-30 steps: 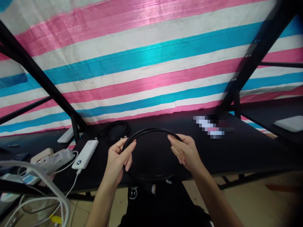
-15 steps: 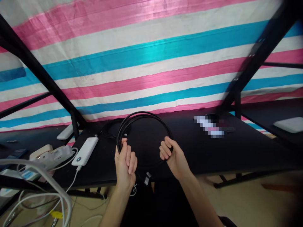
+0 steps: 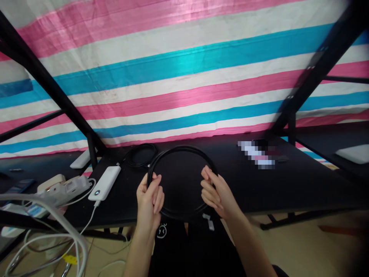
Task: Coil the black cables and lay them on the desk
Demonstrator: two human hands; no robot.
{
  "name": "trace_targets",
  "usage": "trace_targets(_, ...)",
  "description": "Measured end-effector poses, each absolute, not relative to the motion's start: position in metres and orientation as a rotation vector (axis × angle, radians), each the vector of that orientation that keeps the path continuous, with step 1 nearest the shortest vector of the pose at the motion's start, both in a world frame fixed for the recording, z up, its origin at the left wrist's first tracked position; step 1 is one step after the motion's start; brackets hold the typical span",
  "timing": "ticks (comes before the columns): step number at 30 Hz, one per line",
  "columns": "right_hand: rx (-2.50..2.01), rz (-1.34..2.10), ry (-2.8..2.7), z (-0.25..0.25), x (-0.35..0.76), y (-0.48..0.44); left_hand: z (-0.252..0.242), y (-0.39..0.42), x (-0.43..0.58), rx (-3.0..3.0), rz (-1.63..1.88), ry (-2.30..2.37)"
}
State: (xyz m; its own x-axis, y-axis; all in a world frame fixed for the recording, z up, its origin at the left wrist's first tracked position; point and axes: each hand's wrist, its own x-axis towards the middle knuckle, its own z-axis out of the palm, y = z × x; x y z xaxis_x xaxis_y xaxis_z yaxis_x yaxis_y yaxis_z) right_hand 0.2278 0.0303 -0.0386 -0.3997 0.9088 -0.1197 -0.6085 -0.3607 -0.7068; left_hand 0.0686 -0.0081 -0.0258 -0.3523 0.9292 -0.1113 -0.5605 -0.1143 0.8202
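A black cable coil is held up as a round loop just above the near edge of the black table, in front of the person's lap. The left hand is closed on the loop's left side, fingers curled over the strands. The right hand is pinched on the right side between thumb and fingers, the fingers only half bent. A pale plug end hangs loose below the loop's bottom. A second, smaller black coil lies on the table behind, close to the held one, and a white power bank lies to its left with a white lead attached. Risk, as judged: the right-hand grip looks light, so the turns could spring apart and the loop be lost. The dangling plug could catch on the table edge. The held coil could be tangled with the one behind if lowered there.
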Motion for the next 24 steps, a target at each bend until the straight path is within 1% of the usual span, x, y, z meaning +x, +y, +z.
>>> trace_targets(4,-0.627,1.924,-0.741,-0.037,0.241,0.027,-0.022,-0.011,0.052,0.737,1.516,1.153)
trace_targets(11,-0.676,1.82,-0.892,-0.03,0.257,0.016,-0.022,-0.023,0.051,1.054,1.453,1.353)
trace_targets(15,-0.701,1.75,-0.938,-0.031,0.255,0.013,-0.029,-0.023,0.058,0.965,1.591,1.424)
trace_targets(18,-0.77,1.664,-1.047,-0.04,0.247,0.013,-0.03,-0.018,0.067,0.745,1.681,1.429)
trace_targets(21,-0.847,1.573,-1.116,-0.051,0.243,0.013,-0.031,-0.011,0.072,0.554,1.696,1.34)
trace_targets(24,-0.855,1.578,-1.04,-0.059,0.243,0.017,-0.037,-0.003,0.079,0.502,1.714,1.217)
